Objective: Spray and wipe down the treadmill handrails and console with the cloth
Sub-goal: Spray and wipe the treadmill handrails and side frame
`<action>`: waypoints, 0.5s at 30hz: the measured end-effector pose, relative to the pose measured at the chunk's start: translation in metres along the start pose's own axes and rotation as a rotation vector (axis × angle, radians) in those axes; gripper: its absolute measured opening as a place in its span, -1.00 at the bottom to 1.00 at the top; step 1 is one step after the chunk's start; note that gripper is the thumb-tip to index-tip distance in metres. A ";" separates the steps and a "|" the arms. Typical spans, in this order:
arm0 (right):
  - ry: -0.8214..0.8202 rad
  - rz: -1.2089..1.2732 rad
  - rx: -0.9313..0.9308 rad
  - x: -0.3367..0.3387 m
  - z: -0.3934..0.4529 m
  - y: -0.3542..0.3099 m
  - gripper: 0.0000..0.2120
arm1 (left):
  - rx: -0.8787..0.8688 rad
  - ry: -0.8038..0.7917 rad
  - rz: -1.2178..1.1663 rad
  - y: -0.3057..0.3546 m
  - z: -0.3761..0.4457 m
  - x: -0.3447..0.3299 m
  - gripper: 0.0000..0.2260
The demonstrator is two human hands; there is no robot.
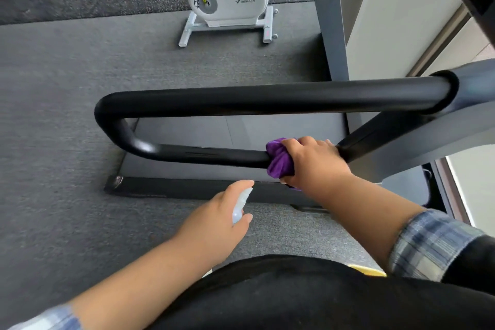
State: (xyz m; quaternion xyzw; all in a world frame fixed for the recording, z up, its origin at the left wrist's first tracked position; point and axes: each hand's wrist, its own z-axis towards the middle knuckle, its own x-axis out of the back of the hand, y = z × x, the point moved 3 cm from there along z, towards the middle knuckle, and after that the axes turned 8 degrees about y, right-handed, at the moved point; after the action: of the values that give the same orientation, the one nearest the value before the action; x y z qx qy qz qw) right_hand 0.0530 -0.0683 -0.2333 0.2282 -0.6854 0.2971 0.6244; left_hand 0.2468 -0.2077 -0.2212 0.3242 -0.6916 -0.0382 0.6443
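Note:
A black U-shaped treadmill handrail (pixel 241 99) runs across the middle of the view, its bend at the left. My right hand (pixel 313 161) grips a bunched purple cloth (pixel 280 159) wrapped round the rail's nearer bar, close to where it meets the grey frame. Lower and to the left, my left hand (pixel 217 222) holds a small pale spray bottle (pixel 241 205), its top pointing up toward the rail. The hand hides most of the bottle. No console can be seen.
The treadmill deck (pixel 241 131) lies under the rail on grey carpet. A white exercise bike (pixel 227 0) stands beyond it. A grey upright (pixel 332 35) and a pale wall are at the right. My dark clothing fills the bottom.

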 end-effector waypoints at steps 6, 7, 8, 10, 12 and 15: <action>0.005 -0.017 0.033 -0.005 0.005 -0.007 -0.21 | -0.030 0.002 -0.003 -0.028 -0.006 0.013 -0.46; 0.009 -0.010 0.035 -0.005 0.007 -0.009 -0.24 | -0.021 0.014 -0.016 -0.035 -0.007 0.017 -0.46; 0.012 -0.005 0.036 -0.005 0.010 -0.012 -0.27 | -0.015 0.024 -0.028 -0.042 -0.008 0.020 -0.46; 0.013 -0.008 0.031 -0.007 0.014 -0.017 -0.30 | -0.007 0.038 -0.047 -0.054 -0.008 0.023 -0.46; 0.014 -0.026 0.026 -0.008 0.017 -0.022 -0.29 | -0.010 0.050 -0.062 -0.064 -0.008 0.028 -0.45; 0.013 -0.008 0.033 -0.008 0.021 -0.038 -0.26 | -0.023 0.066 -0.082 -0.078 -0.005 0.035 -0.48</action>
State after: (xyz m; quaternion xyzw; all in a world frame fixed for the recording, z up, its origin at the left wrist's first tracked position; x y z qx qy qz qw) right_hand 0.0648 -0.1104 -0.2375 0.2393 -0.6755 0.3074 0.6261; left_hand 0.2837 -0.2846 -0.2273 0.3460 -0.6557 -0.0617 0.6683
